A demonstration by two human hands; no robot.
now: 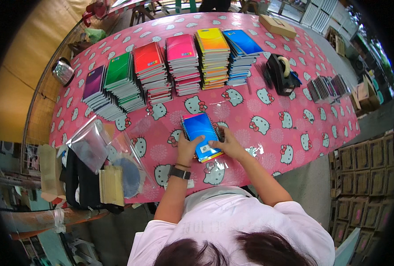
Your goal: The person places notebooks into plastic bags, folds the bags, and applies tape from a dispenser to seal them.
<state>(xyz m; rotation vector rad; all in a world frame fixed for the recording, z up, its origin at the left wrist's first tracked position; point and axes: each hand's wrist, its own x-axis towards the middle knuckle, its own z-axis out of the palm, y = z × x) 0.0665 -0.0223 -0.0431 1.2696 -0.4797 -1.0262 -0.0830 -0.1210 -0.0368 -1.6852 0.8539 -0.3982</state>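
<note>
Between my two hands, just in front of me, is a small stack of spiral notebooks with a blue notebook (200,126) on top. Pink and yellow edges peek out from beneath it. My left hand (188,148) grips the lower left side, thumb on the cover. From the right, my right hand (230,144) closes on the other edge, its thumb by a small white label. Beyond stand tall notebook piles in a curved row: purple (94,82), green (118,71), red (148,57), pink (180,47), yellow (212,40) and blue (242,42).
A black tape dispenser (276,77) sits right of the piles, near a cluster of small packs (327,88). Clear plastic bags (89,142) and a yellowish stack (111,185) lie at the left edge. A flat cardboard box (277,25) rests on the far right of the pink table.
</note>
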